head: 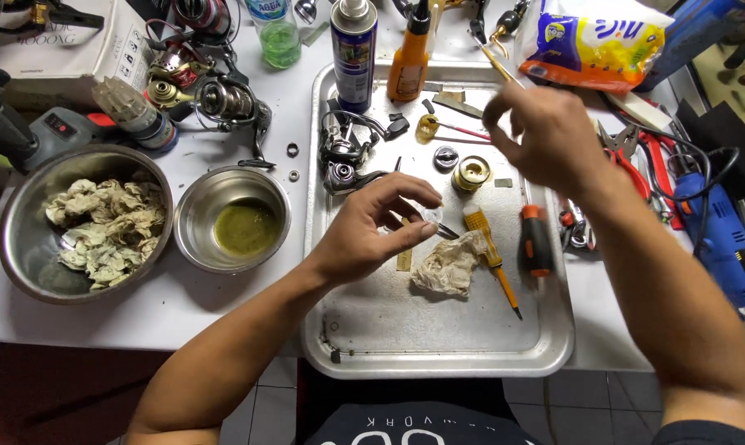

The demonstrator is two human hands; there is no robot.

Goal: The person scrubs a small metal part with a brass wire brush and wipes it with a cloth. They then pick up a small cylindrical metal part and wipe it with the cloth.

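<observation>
Pinching a small clear part (431,216) between thumb and fingertips, the left hand (372,231) hovers over the metal tray (438,330), just beside a crumpled rag (450,265). Right hand (545,136), raised above, grips a thin brush (497,64), fingers closed.

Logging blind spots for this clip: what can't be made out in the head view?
- The small clear part pinched in the left hand: fingers cover most of it, too small to identify.
- The right hand: motion-blurred; the thin brush it holds is half hidden by its fingers.
- The blue power tool: cut off by the right edge.
- The steel tray: near-right part covered by the right forearm.
</observation>
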